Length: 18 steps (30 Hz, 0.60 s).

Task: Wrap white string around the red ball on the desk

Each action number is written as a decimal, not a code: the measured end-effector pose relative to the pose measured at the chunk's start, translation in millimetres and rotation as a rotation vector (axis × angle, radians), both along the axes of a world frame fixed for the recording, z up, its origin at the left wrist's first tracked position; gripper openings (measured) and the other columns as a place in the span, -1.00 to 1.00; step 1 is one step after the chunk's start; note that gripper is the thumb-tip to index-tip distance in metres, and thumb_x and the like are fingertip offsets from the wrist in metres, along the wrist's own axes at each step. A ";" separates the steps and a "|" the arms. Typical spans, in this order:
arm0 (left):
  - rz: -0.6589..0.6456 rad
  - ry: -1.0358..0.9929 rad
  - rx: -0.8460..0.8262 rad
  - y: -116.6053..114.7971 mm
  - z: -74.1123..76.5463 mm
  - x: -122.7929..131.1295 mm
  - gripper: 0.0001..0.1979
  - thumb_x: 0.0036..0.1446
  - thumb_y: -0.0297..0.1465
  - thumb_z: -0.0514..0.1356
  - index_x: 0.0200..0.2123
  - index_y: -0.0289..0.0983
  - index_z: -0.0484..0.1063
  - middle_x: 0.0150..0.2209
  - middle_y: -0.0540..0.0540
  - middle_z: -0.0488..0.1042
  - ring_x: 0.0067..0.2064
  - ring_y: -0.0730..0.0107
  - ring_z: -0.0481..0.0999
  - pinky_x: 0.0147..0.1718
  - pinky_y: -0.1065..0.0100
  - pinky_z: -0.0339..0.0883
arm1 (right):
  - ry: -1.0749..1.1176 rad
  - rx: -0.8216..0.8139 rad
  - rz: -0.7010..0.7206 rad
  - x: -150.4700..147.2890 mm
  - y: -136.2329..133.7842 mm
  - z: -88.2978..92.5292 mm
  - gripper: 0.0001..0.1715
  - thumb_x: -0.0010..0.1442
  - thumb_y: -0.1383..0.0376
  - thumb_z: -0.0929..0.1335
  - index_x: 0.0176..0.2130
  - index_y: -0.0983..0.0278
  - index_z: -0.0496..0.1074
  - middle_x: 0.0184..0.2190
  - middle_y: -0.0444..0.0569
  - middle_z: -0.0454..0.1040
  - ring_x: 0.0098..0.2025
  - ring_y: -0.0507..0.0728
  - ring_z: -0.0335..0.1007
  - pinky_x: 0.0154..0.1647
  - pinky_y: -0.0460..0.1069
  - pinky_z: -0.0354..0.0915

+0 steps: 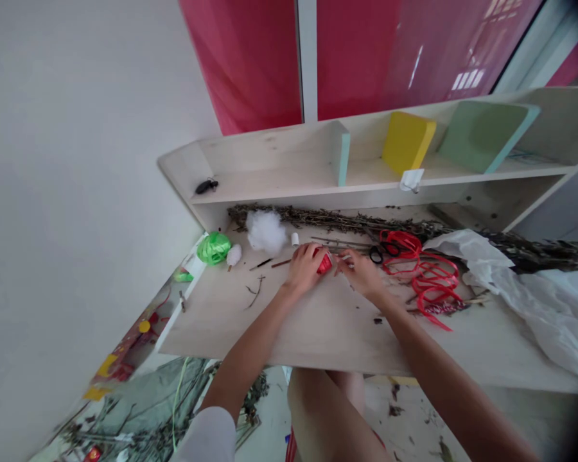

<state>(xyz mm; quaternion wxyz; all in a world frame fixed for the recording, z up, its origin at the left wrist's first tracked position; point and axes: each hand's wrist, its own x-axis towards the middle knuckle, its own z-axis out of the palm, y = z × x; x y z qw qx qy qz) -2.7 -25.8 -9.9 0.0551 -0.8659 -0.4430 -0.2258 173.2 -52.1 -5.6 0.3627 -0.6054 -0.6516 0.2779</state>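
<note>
My left hand [304, 268] is closed around a small shiny red bundle [324, 262] over the middle of the desk. What the bundle is made of I cannot make out. Just to its right, my right hand [360, 273] has its fingers pinched together, with something thin and pale at the fingertips that is too small to name. A white spool [295, 239] stands behind my left hand. Black-handled scissors [376, 254] lie beyond my right hand, beside a loose tangle of red ribbon [436, 279].
White fluff [266, 231], a green ribbon ball [214, 248] and a small white puff on a stick [234, 255] sit at the left. Dried stems [318, 219] run along the back under the shelf [270, 183]. Crumpled white plastic [520, 295] covers the right side.
</note>
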 end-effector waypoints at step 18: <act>0.025 -0.594 0.226 7.3 -1.3 -1.6 -0.55 0.06 -0.22 0.33 0.00 -0.20 0.36 -0.04 -0.17 0.46 0.04 0.22 0.48 0.09 0.16 0.37 | -0.361 0.116 -0.103 2.5 -2.3 -4.8 -0.49 0.31 0.24 0.24 0.21 0.28 0.28 0.17 0.20 0.36 -0.18 0.23 0.51 -0.24 0.05 0.36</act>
